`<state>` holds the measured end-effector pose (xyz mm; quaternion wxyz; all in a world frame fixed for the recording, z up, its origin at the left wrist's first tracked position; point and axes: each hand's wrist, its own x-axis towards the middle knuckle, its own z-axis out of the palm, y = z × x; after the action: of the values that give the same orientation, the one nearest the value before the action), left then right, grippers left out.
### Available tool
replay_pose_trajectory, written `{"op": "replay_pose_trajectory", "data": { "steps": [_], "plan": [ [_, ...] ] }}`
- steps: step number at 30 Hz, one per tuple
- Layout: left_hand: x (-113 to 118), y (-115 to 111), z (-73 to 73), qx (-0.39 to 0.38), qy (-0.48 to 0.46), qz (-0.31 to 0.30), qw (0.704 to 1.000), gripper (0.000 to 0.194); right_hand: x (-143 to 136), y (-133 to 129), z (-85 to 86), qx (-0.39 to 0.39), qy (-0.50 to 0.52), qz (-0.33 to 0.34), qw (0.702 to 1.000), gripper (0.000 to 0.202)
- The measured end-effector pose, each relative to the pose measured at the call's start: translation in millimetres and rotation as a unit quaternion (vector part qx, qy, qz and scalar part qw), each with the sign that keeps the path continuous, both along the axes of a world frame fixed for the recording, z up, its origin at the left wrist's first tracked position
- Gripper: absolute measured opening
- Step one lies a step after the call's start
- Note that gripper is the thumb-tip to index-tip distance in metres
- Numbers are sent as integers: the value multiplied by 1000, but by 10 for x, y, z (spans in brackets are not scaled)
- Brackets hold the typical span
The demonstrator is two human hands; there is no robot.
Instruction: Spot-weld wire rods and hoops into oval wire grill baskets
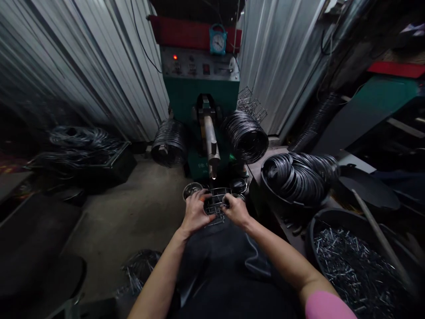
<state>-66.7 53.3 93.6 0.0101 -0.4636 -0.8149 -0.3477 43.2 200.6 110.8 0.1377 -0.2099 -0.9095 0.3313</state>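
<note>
Wall (pixel 275 62) | one clock (pixel 218 43), one wire frame (pixel 219 204) | left hand (pixel 195 212) — fingers apart | right hand (pixel 237 210) — clamped (on it)

The bare grey floor (pixel 126 208) is seen at the left, dulled in places by marks and shadow. A dark crate (pixel 121 170) is set on it near the wall, heaped with loose wire (pixel 79 139), some of it draped over the rim. Lower down, a clear plastic bag (pixel 141 266) is seen, partly hidden by an arm. At the right, a low bench (pixel 260 161) is shown as a narrow strip. A round basin (pixel 265 186) piled with wire rings (pixel 300 177) is carried by it, and small dark pieces (pixel 295 228) are scattered just beside the basin.
</note>
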Motion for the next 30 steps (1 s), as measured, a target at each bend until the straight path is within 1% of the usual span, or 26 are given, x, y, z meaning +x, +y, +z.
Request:
{"op": "replay_pose_trajectory", "data": {
  "steps": [2,5,9,11,13,15,20,25,30],
  "plan": [
    [22,23,25,4,-4,-2,1000,64,30,-3,-10,-6,-6,36,999,14],
    [25,29,42,17,-20,-8,1000,64,83,53,20,-35,-15,122,992,22],
    [12,6,40,24,-48,-7,999,61,126,172,131,3,-23,232,972,24],
    [7,-5,40,24,-57,-7,998,57,131,199,175,27,-28,268,963,28],
    [-1,-14,41,23,-63,-9,998,54,126,197,190,47,-40,272,960,33],
    [-14,-22,34,23,-67,-11,997,53,114,178,179,65,-53,264,961,33],
    [-85,-36,-28,18,-76,-2,997,54,58,148,97,90,-45,256,962,34],
    [-204,-7,-97,34,-77,-9,996,55,-37,177,25,116,-37,247,961,31],
    [-351,68,-158,47,-91,-17,995,54,-146,228,-12,142,-29,242,959,31]
  ]
}}
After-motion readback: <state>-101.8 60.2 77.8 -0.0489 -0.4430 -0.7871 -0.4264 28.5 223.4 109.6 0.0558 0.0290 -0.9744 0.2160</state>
